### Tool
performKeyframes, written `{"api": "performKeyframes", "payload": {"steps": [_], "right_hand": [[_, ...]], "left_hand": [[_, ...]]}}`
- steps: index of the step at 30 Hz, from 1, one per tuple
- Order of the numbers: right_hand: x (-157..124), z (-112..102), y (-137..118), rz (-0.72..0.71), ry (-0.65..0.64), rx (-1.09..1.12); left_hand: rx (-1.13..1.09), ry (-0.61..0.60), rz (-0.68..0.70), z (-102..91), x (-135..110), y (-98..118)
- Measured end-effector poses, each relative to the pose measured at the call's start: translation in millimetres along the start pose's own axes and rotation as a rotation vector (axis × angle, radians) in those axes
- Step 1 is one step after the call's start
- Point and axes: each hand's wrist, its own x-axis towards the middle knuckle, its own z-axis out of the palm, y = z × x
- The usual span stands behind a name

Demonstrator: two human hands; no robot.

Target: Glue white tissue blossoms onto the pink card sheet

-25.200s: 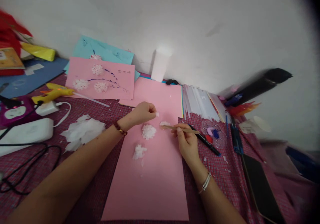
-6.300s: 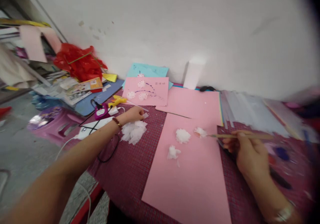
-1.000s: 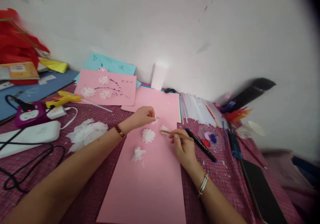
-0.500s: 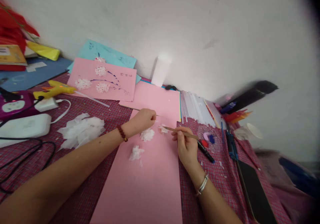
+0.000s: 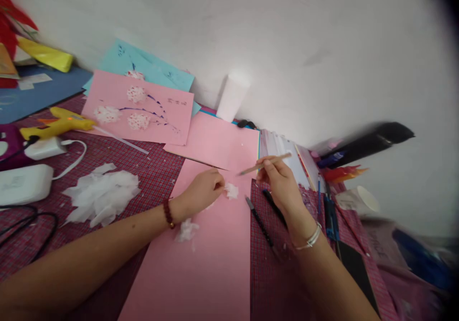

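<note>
A long pink sheet of paper (image 5: 204, 268) lies before me with crumpled white tissue tufts on it. My left hand (image 5: 206, 189) is closed above it, fingers curled beside one tissue tuft (image 5: 231, 191); what they hold, if anything, is hidden. Another tuft (image 5: 187, 230) sits lower, below my left wrist. My right hand (image 5: 278, 180) pinches a thin wooden stick (image 5: 251, 169), its end pointing left over the sheet's upper right. Under that hand are a black marker (image 5: 274, 207) and a dark pen with a grey end (image 5: 258, 221).
Torn white tissue (image 5: 103, 194) is piled at left, near a yellow glue gun (image 5: 59, 123) and a white adapter (image 5: 27, 183). Behind stand a finished pink flower picture (image 5: 158, 115) and a white box (image 5: 233, 97). A paper cup (image 5: 358, 200) is at right.
My right hand has moved right and up, and the stick has drawn back from the upper tuft. My left hand has lowered slightly toward the tufts. The view has shifted a little.
</note>
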Motion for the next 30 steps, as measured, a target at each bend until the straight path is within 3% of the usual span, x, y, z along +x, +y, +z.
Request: {"api": "performKeyframes", "payload": {"steps": [9, 22, 30], "right_hand": [[30.1, 31.3, 15.8, -0.004, -0.249, 0.044], [32.3, 30.1, 29.4, -0.03, -0.332, -0.095], [37.1, 28.0, 29.8, -0.025, -0.37, -0.136]], "left_hand": [[-0.008, 0.003, 0.032, 6.4, 1.3, -5.0], [0.009, -0.009, 0.048, 6.3, 2.4, -2.4], [-0.258, 0.015, -0.232, -6.6, 15.5, -13.4]]}}
